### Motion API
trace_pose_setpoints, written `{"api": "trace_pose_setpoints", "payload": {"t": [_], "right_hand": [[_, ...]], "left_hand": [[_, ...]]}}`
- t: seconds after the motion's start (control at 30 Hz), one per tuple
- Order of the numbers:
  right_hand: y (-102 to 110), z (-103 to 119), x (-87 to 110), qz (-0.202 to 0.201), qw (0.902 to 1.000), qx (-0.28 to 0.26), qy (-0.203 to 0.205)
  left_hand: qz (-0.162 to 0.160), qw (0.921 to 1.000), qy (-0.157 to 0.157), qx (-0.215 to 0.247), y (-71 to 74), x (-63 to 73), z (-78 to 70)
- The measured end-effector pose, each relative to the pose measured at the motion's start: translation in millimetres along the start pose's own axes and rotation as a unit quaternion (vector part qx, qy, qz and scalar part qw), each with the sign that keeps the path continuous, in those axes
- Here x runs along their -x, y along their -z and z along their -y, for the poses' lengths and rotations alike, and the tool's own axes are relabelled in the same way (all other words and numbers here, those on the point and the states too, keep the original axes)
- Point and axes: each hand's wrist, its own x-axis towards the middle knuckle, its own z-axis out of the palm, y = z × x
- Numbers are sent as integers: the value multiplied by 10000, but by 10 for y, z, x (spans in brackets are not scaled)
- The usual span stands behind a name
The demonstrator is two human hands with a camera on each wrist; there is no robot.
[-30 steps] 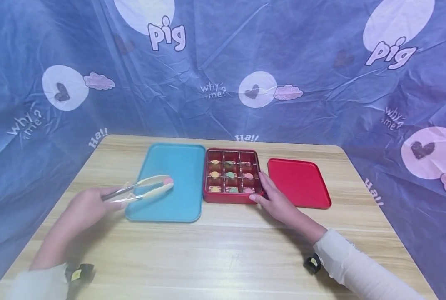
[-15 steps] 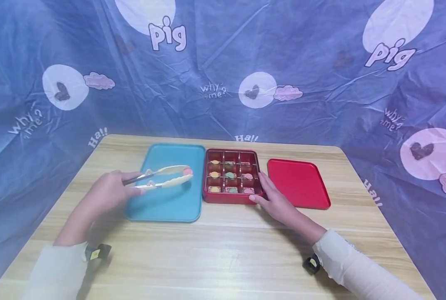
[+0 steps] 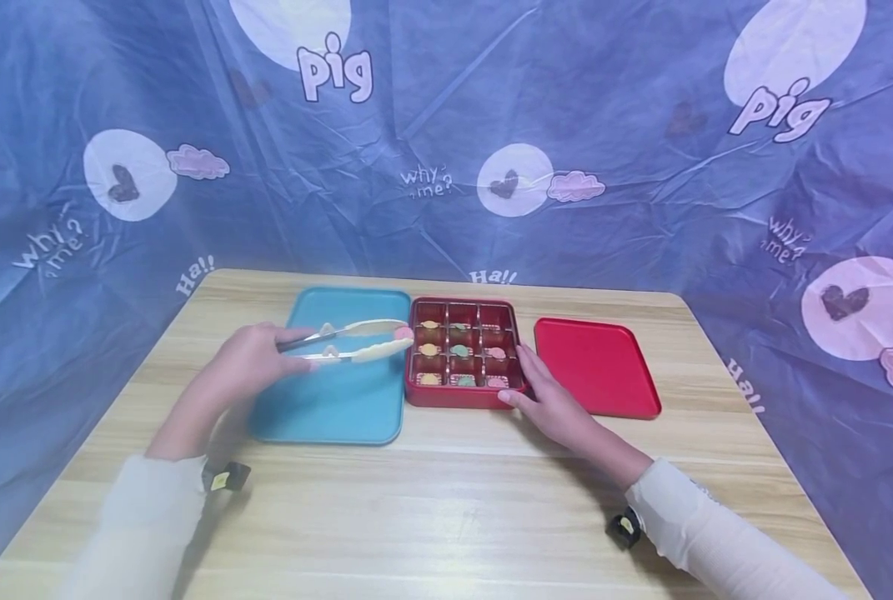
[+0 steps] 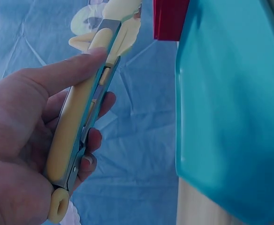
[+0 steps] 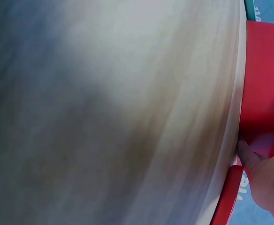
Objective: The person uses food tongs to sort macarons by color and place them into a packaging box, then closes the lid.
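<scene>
My left hand (image 3: 247,362) grips a pair of kitchen tongs (image 3: 377,348), which have metal arms and cream tips. Between those tips is a small pink candy (image 3: 403,333), above the blue tray's right edge beside the red box (image 3: 457,399). In the left wrist view my thumb and fingers wrap round the tongs' cream handle (image 4: 70,133); the candy is hidden there. The box has a divided insert with yellow candies (image 3: 430,350) at left, green ones (image 3: 460,351) in the middle and pink ones (image 3: 496,352) at right. My right hand (image 3: 554,404) rests on its front right corner, fingers along the side.
The blue tray (image 3: 326,417) lies left of the box, against it. A red lid (image 3: 599,367) lies to its right. All stand on a wooden table (image 3: 431,500), with a printed blue cloth (image 3: 386,217) behind.
My left hand has moved right and slightly away from me, carrying the tongs and pink candy from over the blue tray to the box's left edge. My right hand and the box stay put.
</scene>
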Motion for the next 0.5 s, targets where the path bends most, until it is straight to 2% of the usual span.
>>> {"api": "trace_pose_setpoints", "payload": {"t": [0.5], "right_hand": [[-7, -25, -18, -31, 10000, 13, 55]], "left_hand": [[96, 9989, -425, -168, -164, -407, -273]]}}
